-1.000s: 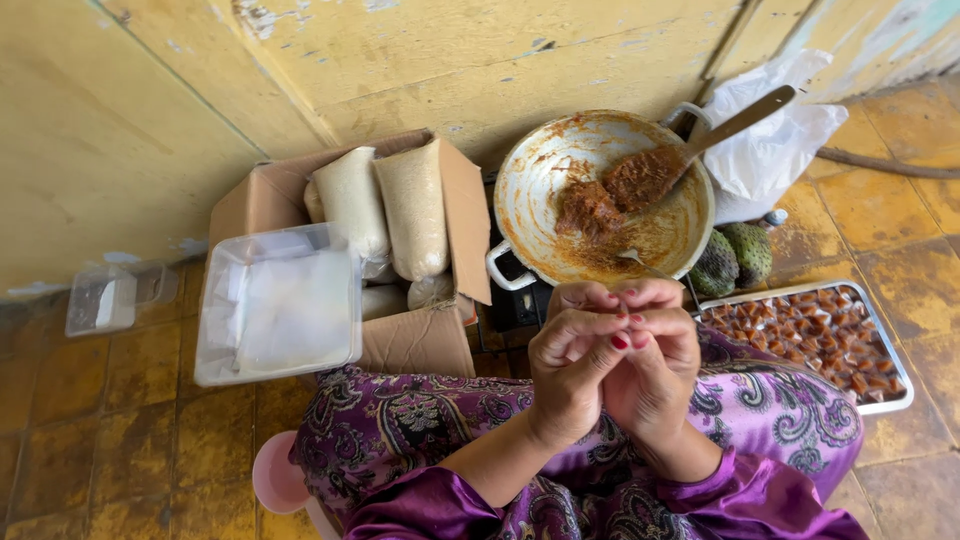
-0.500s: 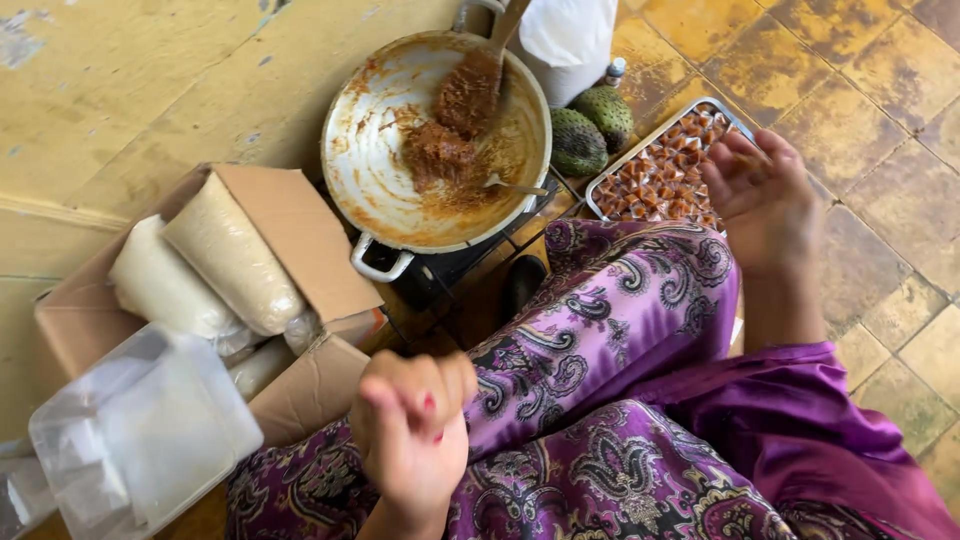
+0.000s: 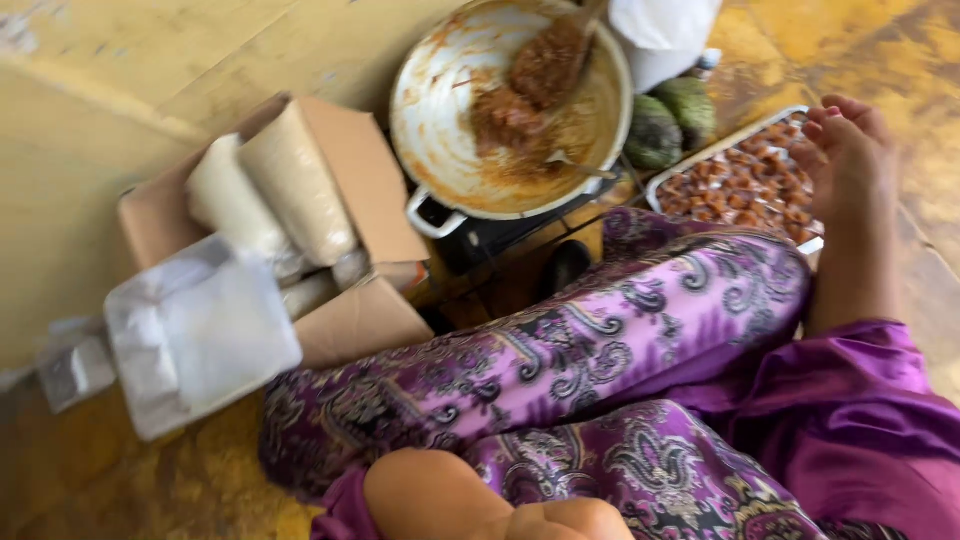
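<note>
Knuckles of the left hand (image 3: pixel 560 520) sit at the near edge, curled, grip hidden, so whether it holds anything I cannot tell. Beyond the purple patterned lap, the right hand (image 3: pixel 850 150) reaches far right, fingers loosely spread, empty, resting over the tray of brown sweets (image 3: pixel 735 180). Left of that tray sits the pan of brown paste (image 3: pixel 450 130).

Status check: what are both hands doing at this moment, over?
Right hand open over the tray of brown sweets. Left hand low at the lap, grip unclear. Pan of brown paste beside the tray, untouched.
</note>
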